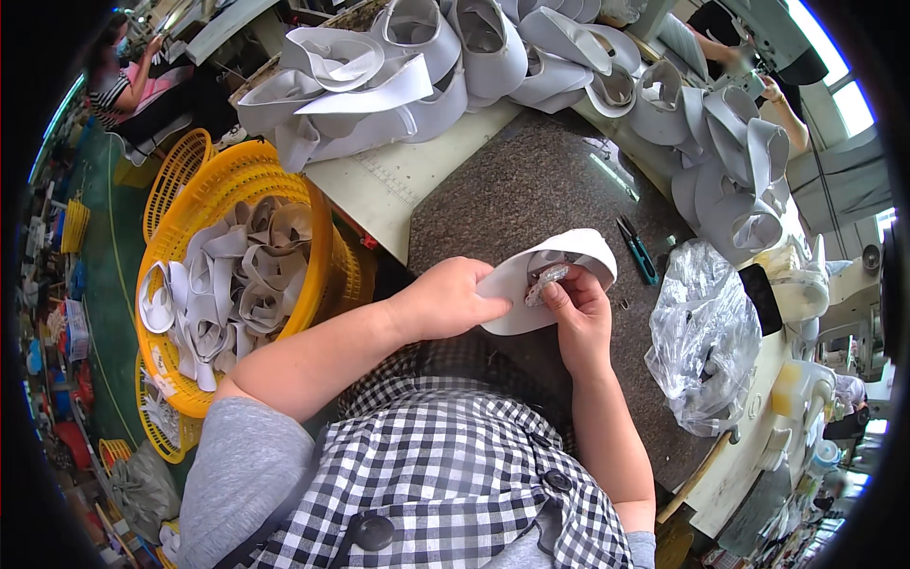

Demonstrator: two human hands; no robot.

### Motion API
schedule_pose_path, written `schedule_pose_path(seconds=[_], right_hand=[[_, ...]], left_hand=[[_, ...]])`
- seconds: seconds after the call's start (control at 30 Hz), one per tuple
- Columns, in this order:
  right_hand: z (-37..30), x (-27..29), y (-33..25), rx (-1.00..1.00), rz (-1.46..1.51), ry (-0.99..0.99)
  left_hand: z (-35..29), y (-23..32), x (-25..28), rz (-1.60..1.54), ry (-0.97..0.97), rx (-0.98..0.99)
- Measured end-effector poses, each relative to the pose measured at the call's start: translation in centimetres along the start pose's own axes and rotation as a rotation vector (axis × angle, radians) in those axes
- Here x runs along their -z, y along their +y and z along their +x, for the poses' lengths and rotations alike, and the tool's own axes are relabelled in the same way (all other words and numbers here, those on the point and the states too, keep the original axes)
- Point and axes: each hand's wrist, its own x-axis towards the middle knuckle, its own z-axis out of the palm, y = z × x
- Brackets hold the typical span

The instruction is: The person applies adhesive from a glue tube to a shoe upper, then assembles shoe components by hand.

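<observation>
I see my left hand [453,299] clamped on the white shoe upper [545,280], fingers together on its near edge. My right hand [578,308] pinches a small sparkly trim [545,281] over the dark worktop [521,190], with bare room beyond.

Bright even daylight, window glare upper right, fisheye bending, dark vignetted rim, soft edges.

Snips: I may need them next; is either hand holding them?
No. The snips lie on the mat, apart from both the left hand and right hand.
</observation>
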Motion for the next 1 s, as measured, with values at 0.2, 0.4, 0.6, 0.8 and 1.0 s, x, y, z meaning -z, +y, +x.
schedule_pose_path(seconds=[0.2,0.4,0.6,0.8,1.0], right_hand=[[-0.3,0.2,-0.1,0.003,0.012,-0.007],[-0.5,0.9,0.0,0.006,0.082,-0.069],[-0.7,0.5,-0.3,-0.024,0.113,-0.053],[-0.3,1.0,-0.2,-0.037,0.115,-0.075],[-0.5,1.2,0.2,-0.019,0.142,-0.092]], left_hand=[[-1.8,2.4,1.0,0.662,0.112,-0.119],[0.1,-1.2,-0.9,-0.346,-0.017,-0.058],[-1.2,0.5,-0.2,-0.402,0.037,0.201],[-0.6,-1.1,-1.2,0.038,0.275,-0.501],[-2.7,0.9,0.7,0.281,0.008,0.073]])
